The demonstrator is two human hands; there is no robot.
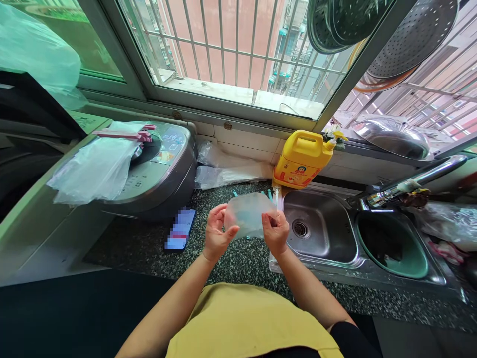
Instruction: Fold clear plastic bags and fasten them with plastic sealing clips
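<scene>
A small clear plastic bag (249, 213) is held up over the speckled counter (238, 258), in front of my chest. My left hand (217, 231) pinches its left edge with thumb and fingers closed. My right hand (276, 230) pinches its right edge the same way. Several thin teal items (266, 194) lie on the counter behind the bag, partly hidden by it.
A steel sink (316, 233) with a drain lies right of my hands, with a green basin (395, 246) and a tap (413, 186) beyond. A yellow jug (302, 159) stands behind. A rice cooker (164, 169) with plastic bags (95, 171) sits left; a phone (181, 228) lies nearby.
</scene>
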